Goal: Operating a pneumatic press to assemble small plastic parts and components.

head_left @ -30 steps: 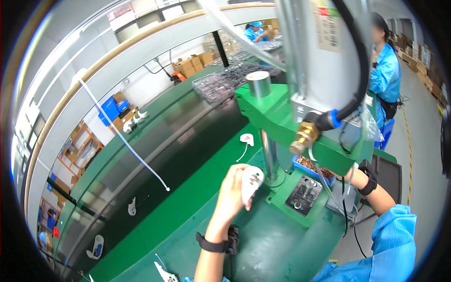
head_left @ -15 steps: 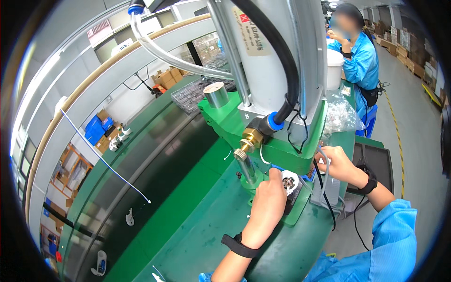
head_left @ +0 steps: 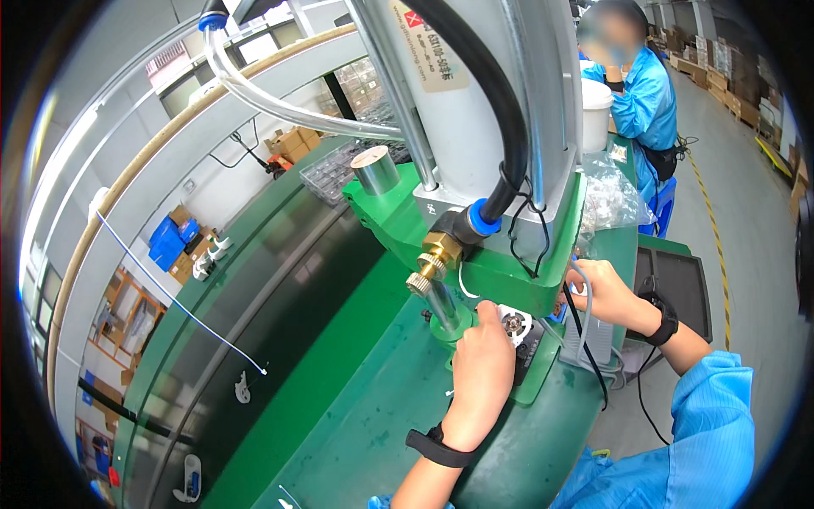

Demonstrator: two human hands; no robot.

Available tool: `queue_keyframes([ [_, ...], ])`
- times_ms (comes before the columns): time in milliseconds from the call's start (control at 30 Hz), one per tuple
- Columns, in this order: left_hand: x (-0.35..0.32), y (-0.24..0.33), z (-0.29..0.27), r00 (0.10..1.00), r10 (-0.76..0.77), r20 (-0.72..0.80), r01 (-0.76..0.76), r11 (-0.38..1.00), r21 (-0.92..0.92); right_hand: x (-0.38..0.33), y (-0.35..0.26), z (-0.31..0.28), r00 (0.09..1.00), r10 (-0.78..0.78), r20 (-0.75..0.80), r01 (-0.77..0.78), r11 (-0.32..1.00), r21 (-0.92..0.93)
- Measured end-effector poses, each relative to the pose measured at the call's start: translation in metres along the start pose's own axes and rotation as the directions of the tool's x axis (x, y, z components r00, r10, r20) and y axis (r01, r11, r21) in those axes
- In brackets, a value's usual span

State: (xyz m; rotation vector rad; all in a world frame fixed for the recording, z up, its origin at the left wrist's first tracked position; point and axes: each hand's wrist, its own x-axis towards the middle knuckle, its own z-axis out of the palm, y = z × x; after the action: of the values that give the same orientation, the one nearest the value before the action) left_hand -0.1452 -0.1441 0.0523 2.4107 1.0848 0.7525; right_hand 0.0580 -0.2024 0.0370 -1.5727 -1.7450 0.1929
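- The two hands are apart from each other, both at the green press head (head_left: 530, 284).
- The left hand (head_left: 483, 360), its back toward the camera, is closed on the near edge of a white part (head_left: 517, 322); most of its fingertips are hidden.
- The white part sits over the black plate (head_left: 532, 346) on the press's base, below the press head, with a round metal piece showing in its face; whether it touches the plate cannot be told.
- The right hand (head_left: 600, 293) is bent with its fingers curled beside the grey tube (head_left: 585, 297), near a blue bin (head_left: 557, 312) that is mostly covered; whether it grips anything cannot be told.
- Black bands circle both wrists, and a blue sleeve (head_left: 708, 416) covers the right upper arm.
- A brass fitting (head_left: 437, 259) juts from the press beneath its pale cylinder (head_left: 483, 102).
- The press stands on a dark green surface (head_left: 381, 433); to the left, a white piece (head_left: 242, 388) lies on the conveyor (head_left: 280, 352).
- Beyond the press, a co-worker in blue (head_left: 649, 97) is near a white bucket (head_left: 596, 114) and a clear plastic bag (head_left: 610, 199).
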Motion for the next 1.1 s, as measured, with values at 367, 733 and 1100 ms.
queue_keyframes([
  [367, 0.002, 0.015, 0.001, 0.995, -0.096, 0.031, 0.085, 0.96, 0.267, -0.017, -0.006, 0.006, 0.966, 0.091, -0.241, -0.049, 0.983, 0.174],
  [733, -0.006, -0.002, -0.001, 0.999, -0.024, 0.027, 0.022, 0.996, 0.082, -0.029, 0.023, 0.063, 0.896, 0.345, -0.278, -0.092, 0.758, 0.646],
  [1100, -0.019, -0.012, -0.016, 0.977, -0.099, 0.191, 0.181, 0.86, -0.477, -0.03, 0.008, 0.066, 0.872, 0.315, -0.375, -0.144, 0.897, 0.418],
])
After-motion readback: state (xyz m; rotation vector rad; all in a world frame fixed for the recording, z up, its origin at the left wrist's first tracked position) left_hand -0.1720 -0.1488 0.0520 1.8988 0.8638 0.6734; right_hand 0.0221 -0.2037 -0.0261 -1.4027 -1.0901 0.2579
